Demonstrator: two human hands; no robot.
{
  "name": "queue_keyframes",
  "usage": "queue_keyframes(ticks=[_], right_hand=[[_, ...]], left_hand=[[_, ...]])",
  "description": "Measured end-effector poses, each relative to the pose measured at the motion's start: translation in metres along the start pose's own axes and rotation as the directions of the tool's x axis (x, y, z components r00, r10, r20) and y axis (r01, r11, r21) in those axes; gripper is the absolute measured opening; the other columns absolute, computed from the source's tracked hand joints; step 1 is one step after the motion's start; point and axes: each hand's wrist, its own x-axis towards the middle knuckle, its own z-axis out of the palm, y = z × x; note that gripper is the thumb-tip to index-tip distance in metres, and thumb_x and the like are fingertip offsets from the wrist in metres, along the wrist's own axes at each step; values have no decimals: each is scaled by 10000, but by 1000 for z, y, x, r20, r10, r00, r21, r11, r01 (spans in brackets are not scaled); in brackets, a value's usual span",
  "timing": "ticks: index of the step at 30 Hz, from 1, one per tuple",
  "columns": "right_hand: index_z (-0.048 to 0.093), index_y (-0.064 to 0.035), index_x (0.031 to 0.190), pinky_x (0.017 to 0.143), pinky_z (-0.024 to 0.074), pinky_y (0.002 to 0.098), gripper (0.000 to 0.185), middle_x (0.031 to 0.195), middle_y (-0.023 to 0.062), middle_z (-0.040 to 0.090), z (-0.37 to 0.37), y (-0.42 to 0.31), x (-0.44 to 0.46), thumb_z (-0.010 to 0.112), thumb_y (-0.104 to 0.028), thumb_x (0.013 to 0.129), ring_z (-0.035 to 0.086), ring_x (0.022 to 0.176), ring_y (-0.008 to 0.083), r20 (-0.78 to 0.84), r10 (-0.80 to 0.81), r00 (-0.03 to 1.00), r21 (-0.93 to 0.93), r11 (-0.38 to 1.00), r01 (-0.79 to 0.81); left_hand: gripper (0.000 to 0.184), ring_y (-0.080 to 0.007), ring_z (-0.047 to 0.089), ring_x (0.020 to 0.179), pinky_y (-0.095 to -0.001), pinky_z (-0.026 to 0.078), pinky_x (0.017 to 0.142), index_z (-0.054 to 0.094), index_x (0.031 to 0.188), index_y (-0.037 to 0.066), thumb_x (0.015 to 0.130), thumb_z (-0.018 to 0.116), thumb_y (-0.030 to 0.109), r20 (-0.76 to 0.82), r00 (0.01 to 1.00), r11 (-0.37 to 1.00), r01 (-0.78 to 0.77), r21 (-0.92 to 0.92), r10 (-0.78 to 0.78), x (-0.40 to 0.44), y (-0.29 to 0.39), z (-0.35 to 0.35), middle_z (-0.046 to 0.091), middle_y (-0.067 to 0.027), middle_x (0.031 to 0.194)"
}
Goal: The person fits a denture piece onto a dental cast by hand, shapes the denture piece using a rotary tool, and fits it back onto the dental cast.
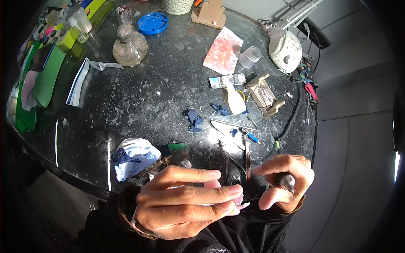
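My left hand (185, 202) is wrapped round a small pink piece (239, 198), most of it hidden behind the fingers. To its right, my right hand (287, 181) is curled round a tool with a rounded metal end (287, 183); the rest of the tool is hidden. The hands are apart, close to my body. Dark-handled pliers (237, 162) lie on the table between and beyond them. A white and blue mass (137, 158) with dark blue bits rests beyond my left hand, beside a green cylinder (176, 146).
On the black table (160, 97) are a glass jar (130, 48), a blue lid (152, 23), a stained paper (223, 50), a clear cup (250, 57), a tan holder (265, 95), a white bottle (235, 100) and a white machine (285, 51). Green boxes (48, 80) stand at left.
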Motion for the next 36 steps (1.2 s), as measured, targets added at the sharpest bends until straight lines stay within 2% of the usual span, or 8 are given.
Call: queue_keyframes(ticks=[3, 7, 12, 14, 21, 24, 29, 36], right_hand=[[673, 5, 912, 520, 513, 245, 392, 847, 110, 701, 1, -1, 8, 818, -228, 632, 680, 614, 194, 132, -152, 979, 250, 961, 115], [680, 0, 901, 453, 472, 264, 224, 726, 111, 680, 8, 5, 8, 772, -71, 709, 656, 554, 187, 150, -210, 966, 333, 931, 150], [694, -5, 900, 382, 379, 267, 194, 625, 88, 640, 18, 22, 0, 744, -62, 722, 549, 423, 144, 60, -316, 947, 297, 911, 285], [701, -13, 904, 363, 330, 266, 211, 581, 60, 603, 22, 25, -2, 745, -79, 709, 493, 389, 128, 0, -328, 945, 300, 901, 313], [709, -30, 930, 361, 275, 258, 284, 491, 2, 477, 21, 25, 7, 761, -105, 661, 441, 369, 112, 15, -437, 899, 256, 871, 419], [639, -65, 709, 362, 256, 252, 328, 473, -19, 447, 24, 23, 6, 809, -328, 612, 422, 360, 110, -44, -389, 920, 110, 914, 391], [466, -116, 508, 345, 268, 245, 629, 444, -32, 372, 27, 26, 14, 772, -663, 454, 399, 341, 120, -31, -433, 901, -248, 876, 413], [523, -80, 565, 401, 288, 273, 564, 509, 7, 492, 27, 30, 4, 567, -620, 723, 459, 391, 153, 21, -373, 928, -327, 874, 359]], left_hand=[[193, -203, 616, 946, -269, 520, 795, 696, 852, 45, 672, 764, 43, 28, 998, 996, -64, 59, 62, -3, -2, 1, 678, -55, 1014], [300, -280, 604, 1005, -332, 513, 888, 670, 959, 4, 675, 762, 35, 62, 964, 964, -260, 51, 257, -6, -17, 3, 617, -162, 1103], [715, -242, 618, 964, -281, 550, 765, 431, 1249, 7, 654, 816, 102, 9, 983, 964, 184, -191, -186, -2, -2, 10, 533, -215, 1141], [853, -238, 641, 901, -292, 554, 730, 266, 1328, -61, 681, 799, 97, 148, 886, 702, 442, -558, -440, -8, -1, 12, 594, -217, 1028], [570, -177, 571, 1027, -340, 538, 876, 403, 1280, -89, 764, 647, -115, 304, 832, 400, 503, -766, -463, -2, 1, 5, 529, -197, 1198], [551, -148, 572, 1008, -293, 533, 874, 442, 1268, -73, 759, 646, -124, 309, 811, 293, 492, -820, -496, -3, 1, 5, 540, -160, 1188], [530, -148, 586, 987, -246, 540, 826, 493, 1241, -52, 742, 641, -150, 262, 892, 413, 409, -814, -368, -5, -4, 4, 572, -134, 1081], [328, -181, 646, 859, -252, 553, 747, 620, 1086, -30, 768, 637, -109, 160, 953, 617, 288, -732, -256, -1, -10, 6, 617, -182, 1023]])
